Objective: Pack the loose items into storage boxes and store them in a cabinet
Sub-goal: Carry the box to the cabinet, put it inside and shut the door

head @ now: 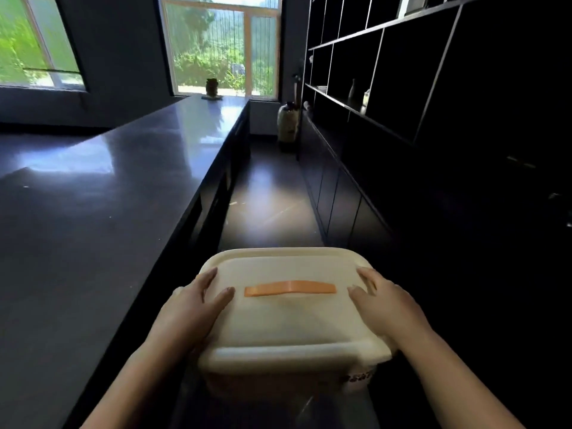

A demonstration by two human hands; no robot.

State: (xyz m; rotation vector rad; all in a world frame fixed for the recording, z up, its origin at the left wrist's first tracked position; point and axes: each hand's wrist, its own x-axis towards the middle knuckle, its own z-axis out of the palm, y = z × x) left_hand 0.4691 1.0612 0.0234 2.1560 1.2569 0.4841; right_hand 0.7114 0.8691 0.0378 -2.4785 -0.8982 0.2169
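In the head view I carry a cream plastic storage box with a closed lid [291, 308] in front of my body, above the dark floor [272, 199] of the aisle between the long dark glossy bench [102, 187] on my left and the dark cabinet wall with open shelves [402, 119] on my right. My left hand [192, 308] has its grip on the left edge of the box, thumb lying on the lid and fingers going over the side, and my right hand [383, 301] grips the right edge in the same way. A flat orange handle [290, 288] lies across the middle of the lid between my two thumbs, touched by neither hand.
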